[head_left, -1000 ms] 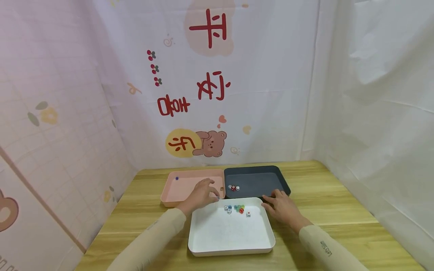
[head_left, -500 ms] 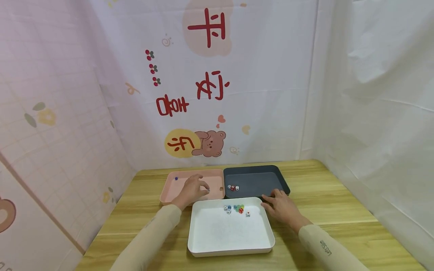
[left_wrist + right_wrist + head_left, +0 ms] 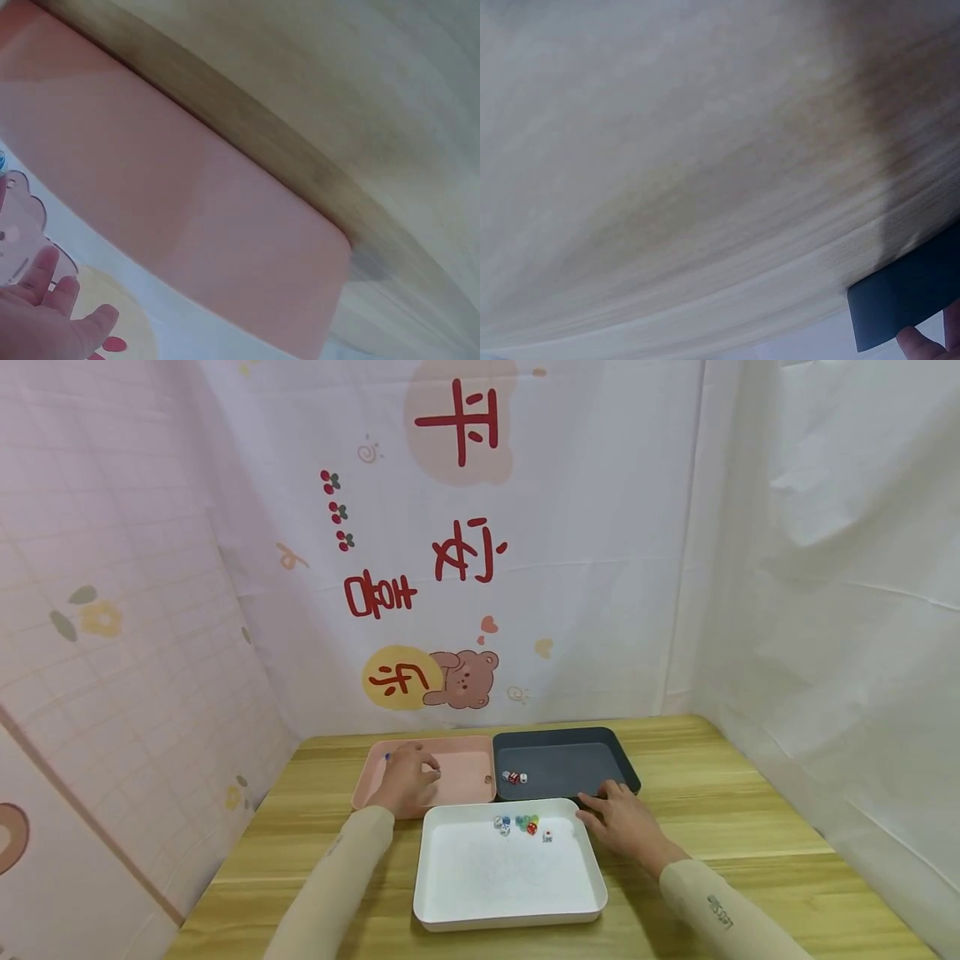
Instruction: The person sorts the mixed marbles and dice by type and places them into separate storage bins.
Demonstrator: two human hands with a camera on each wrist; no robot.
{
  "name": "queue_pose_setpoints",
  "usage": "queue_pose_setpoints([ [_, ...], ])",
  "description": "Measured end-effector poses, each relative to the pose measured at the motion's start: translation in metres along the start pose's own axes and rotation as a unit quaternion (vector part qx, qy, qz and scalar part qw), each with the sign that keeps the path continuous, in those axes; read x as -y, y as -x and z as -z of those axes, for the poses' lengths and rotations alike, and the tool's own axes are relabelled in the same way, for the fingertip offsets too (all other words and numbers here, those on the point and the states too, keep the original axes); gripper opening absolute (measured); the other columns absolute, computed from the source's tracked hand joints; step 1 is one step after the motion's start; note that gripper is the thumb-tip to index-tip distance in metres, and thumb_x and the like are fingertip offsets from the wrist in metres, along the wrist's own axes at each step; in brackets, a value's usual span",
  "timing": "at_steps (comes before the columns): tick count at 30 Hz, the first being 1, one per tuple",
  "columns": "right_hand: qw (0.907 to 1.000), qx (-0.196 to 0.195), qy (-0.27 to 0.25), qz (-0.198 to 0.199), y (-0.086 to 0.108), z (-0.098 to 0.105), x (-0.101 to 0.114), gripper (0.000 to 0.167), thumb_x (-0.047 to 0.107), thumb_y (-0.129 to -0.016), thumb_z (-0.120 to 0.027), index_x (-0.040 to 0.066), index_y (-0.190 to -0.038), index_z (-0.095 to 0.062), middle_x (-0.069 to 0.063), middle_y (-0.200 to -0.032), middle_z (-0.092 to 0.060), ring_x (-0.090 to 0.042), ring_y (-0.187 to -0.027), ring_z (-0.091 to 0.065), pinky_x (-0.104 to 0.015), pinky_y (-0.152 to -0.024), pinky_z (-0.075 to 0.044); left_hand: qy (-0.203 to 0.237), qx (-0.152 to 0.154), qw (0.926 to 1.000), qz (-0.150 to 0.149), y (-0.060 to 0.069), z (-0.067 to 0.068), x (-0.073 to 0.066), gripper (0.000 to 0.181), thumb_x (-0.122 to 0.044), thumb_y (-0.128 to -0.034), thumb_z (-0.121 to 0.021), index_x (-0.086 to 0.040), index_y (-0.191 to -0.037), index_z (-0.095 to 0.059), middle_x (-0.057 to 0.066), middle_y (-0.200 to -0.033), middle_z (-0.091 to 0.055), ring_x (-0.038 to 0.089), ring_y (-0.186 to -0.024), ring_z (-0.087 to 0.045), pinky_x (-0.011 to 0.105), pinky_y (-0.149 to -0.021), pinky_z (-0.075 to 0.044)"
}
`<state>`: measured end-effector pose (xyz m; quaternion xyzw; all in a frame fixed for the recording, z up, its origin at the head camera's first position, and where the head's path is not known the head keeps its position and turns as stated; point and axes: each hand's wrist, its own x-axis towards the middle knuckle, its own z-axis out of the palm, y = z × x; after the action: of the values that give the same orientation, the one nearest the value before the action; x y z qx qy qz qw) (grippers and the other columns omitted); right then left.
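Note:
Over the left part of the pink tray (image 3: 467, 768), my left hand (image 3: 405, 778) pinches a small bluish marble (image 3: 438, 770) between thumb and fingers. The left wrist view shows the blue marble (image 3: 2, 161) at its edge, beside the hand. My right hand (image 3: 628, 818) rests with its fingertips at the touching rims of the white tray (image 3: 510, 881) and the dark grey tray (image 3: 573, 764). Dice, including a red die (image 3: 532, 828) and a white die (image 3: 547, 836), lie near the white tray's far side with green marbles (image 3: 523, 821).
In the dark tray, a red die (image 3: 513, 777) sits among white dice at the left. The pink tray holds a brown marble (image 3: 487, 780) at its right and a dark blue marble (image 3: 387, 757) partly behind my left hand. All trays stand on a wooden table (image 3: 735, 810).
My left hand has moved left, from the white tray's far edge to over the pink tray, carrying the bluish marble. My right hand has stayed in place.

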<state>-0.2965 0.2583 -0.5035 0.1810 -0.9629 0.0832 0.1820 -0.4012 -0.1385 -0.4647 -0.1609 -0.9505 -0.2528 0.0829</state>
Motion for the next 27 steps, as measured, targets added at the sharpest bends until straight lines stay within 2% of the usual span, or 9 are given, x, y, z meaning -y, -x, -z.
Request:
queue_pose_setpoints([
  [8, 1.0, -0.002, -0.009, 0.001, 0.0, -0.002, -0.001, 0.04, 0.037, -0.095, -0.066, 0.012, -0.126, -0.07, -0.014, -0.105, -0.056, -0.028, -0.089, -0.051, -0.046, -0.078, -0.048, -0.022, -0.019, 0.9994, 0.021, -0.008, -0.002, 0.009, 0.006, -0.02, -0.0901, -0.075, -0.014, -0.089, -0.075, 0.023, -0.134, -0.054, 0.041, -0.131, -0.042, 0.059, -0.11, -0.025],
  [11, 1.0, -0.002, -0.007, 0.001, 0.0, -0.003, -0.002, 0.04, 0.038, -0.095, -0.066, 0.013, -0.126, -0.07, -0.014, -0.105, -0.056, -0.028, -0.089, -0.051, -0.046, -0.079, -0.048, -0.028, -0.026, 0.9991, 0.015, -0.01, -0.002, 0.009, 0.005, -0.019, -0.09, -0.074, -0.014, -0.089, -0.075, 0.024, -0.132, -0.055, 0.042, -0.128, -0.044, 0.061, -0.108, -0.027],
  [21, 1.0, -0.002, -0.002, 0.0, 0.0, -0.004, -0.002, 0.041, 0.038, -0.095, -0.066, 0.012, -0.126, -0.07, -0.013, -0.106, -0.056, -0.028, -0.089, -0.051, -0.046, -0.077, -0.049, -0.024, -0.023, 0.9988, 0.036, -0.013, 0.001, 0.001, 0.005, -0.018, -0.0901, -0.074, -0.013, -0.091, -0.075, 0.023, -0.131, -0.056, 0.043, -0.129, -0.043, 0.063, -0.108, -0.024],
  [27, 1.0, 0.0, -0.002, -0.002, 0.0, -0.005, -0.003, 0.04, 0.038, -0.095, -0.066, 0.013, -0.127, -0.07, -0.013, -0.105, -0.055, -0.028, -0.09, -0.051, -0.046, -0.079, -0.048, -0.009, -0.011, 0.9983, 0.057, -0.012, 0.001, 0.0, 0.014, -0.019, -0.0911, -0.074, -0.009, -0.102, -0.075, 0.021, -0.136, -0.053, 0.04, -0.132, -0.04, 0.06, -0.112, -0.02],
])
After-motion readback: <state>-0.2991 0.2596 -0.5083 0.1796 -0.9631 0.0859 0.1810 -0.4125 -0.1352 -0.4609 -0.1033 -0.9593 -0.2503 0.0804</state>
